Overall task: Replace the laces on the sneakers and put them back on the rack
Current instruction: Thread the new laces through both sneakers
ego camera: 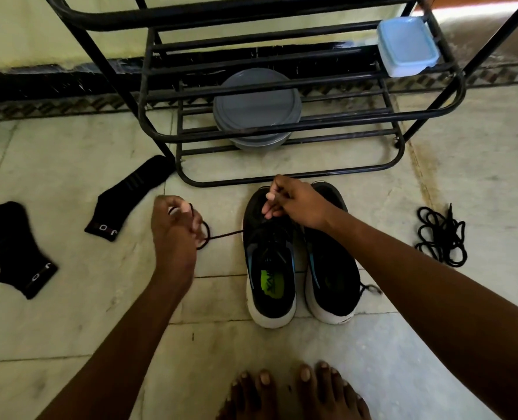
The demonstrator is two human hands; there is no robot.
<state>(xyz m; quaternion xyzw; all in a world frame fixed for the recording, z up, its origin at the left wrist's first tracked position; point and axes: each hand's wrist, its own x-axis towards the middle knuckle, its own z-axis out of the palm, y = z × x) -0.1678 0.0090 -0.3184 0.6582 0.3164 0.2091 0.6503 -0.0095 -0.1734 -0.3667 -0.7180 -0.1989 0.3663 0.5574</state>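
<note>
Black lace (221,236) in left hand (174,234)

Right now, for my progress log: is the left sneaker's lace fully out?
Partly out: the lace runs from the left hand into the left sneaker under the right hand.

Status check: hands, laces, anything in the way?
Left hand holds lace drawn from green-insole sneaker. Right hand grips that sneaker's upper. Second lace coiled on floor. Socks lie aside, not in way.

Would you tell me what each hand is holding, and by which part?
The left hand grips the lace by its free end, looped round the fingers. The right hand pinches at the front eyelets of the sneaker; lace or upper, unclear.
</note>
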